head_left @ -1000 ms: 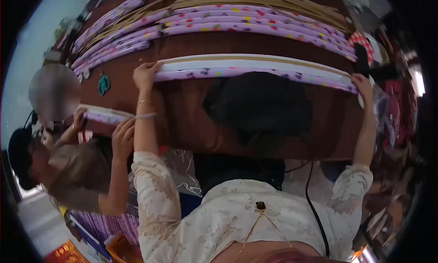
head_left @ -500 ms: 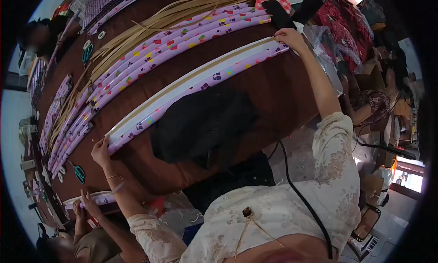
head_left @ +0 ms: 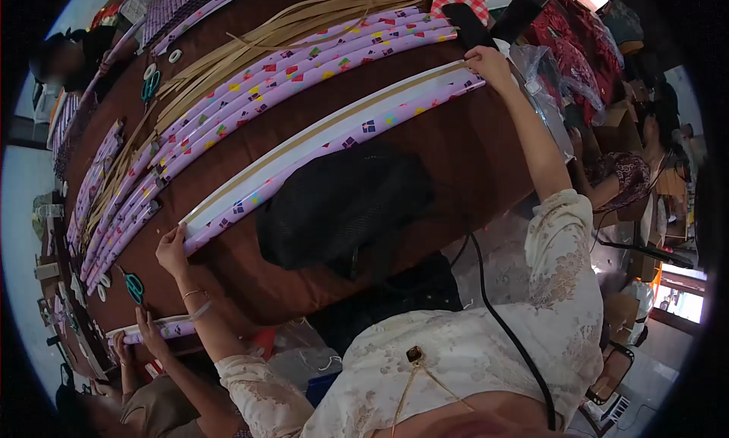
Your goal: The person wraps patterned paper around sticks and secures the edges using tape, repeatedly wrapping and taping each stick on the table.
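A partly rolled sheet of purple patterned wrapping paper (head_left: pixel 368 127) lies lengthwise across the brown-covered table, with its white inner side showing along the far edge. A narrow tan strip (head_left: pixel 296 137) runs along that white edge. My left hand (head_left: pixel 172 250) is closed on the near-left end of the paper and strip. At the far-right end, my right hand (head_left: pixel 488 64) pinches the other end between thumb and fingers. The paper stretches fairly taut between both hands. In front of its middle sits a black mesh item (head_left: pixel 342 210), close to my body.
Several finished-looking purple rolls (head_left: pixel 304 77) and a bundle of tan strips (head_left: pixel 281 32) lie beyond. Teal scissors (head_left: pixel 134 288), more scissors (head_left: pixel 150 85) and tape rolls (head_left: pixel 175 56) rest leftward. A co-worker's hands (head_left: pixel 148 335) hold another roll at left. A dark phone-like object (head_left: pixel 467 26) lies far right.
The whole view has shifted slightly. Both my hands keep their hold on the paper's ends. The co-worker's hands at the left have moved a little along their roll.
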Motion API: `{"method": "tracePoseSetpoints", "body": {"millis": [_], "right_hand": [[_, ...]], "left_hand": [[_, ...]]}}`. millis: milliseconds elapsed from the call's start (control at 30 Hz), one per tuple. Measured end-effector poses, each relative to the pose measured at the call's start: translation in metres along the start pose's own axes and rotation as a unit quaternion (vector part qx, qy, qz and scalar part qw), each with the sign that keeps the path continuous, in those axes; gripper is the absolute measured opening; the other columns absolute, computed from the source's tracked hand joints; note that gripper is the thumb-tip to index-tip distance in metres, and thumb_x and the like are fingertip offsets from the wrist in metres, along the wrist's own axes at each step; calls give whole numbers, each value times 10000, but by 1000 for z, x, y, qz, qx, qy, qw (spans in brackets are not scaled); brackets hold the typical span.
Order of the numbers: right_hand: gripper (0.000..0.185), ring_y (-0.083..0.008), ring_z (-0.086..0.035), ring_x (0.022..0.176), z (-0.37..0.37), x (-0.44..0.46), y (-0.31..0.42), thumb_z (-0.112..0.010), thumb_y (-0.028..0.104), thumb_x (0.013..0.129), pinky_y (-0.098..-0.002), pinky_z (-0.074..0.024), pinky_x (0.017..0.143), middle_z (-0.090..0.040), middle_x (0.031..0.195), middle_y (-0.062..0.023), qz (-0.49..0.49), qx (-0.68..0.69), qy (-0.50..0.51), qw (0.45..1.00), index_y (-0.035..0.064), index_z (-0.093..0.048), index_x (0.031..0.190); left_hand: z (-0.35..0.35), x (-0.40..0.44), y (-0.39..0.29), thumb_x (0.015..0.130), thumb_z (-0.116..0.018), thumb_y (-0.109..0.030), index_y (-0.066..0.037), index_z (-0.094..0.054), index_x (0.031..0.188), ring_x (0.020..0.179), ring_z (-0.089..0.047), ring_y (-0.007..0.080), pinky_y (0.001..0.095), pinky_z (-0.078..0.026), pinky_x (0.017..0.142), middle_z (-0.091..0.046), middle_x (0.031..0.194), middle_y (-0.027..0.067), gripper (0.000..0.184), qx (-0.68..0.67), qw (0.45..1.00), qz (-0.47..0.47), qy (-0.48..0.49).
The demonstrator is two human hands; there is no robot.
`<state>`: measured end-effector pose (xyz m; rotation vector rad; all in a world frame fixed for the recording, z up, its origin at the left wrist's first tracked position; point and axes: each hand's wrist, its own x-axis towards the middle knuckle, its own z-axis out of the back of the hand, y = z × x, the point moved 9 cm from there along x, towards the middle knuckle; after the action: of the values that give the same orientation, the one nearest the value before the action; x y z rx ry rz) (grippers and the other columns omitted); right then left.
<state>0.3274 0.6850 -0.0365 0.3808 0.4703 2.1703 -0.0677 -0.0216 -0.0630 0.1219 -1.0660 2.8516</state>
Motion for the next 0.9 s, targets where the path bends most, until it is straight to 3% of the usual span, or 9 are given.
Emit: {"method": "tracePoseSetpoints", "body": {"millis": [133,400,900], "right_hand": [[205,-186,-639,664,-5,1,3,-651,206,682,-317,-493,655,-655,707,-59,14,-14,6,1000,97,-672,854],[157,-291,-621,779,-4,0,10,-618,178,705,-379,-493,700,-648,818,-115,32,-78,-36,996,110,-672,836],[141,-281,-627,759,-8,1,13,-607,159,711,-370,-491,689,-642,792,-128,65,-107,-51,991,76,-648,817]], "left_hand": [[2,-3,-4,680,-738,-326,-9,-691,826,661,-614,134,266,-478,648,-664,716,80,352,5,1000,1,-3],[7,-10,-17,677,-742,-321,-10,-692,822,670,-611,131,262,-474,657,-664,720,79,347,27,1000,14,-4],[2,-5,-8,690,-738,-271,15,-676,810,654,-577,100,234,-457,634,-650,710,57,316,-22,1000,1,17]]}}
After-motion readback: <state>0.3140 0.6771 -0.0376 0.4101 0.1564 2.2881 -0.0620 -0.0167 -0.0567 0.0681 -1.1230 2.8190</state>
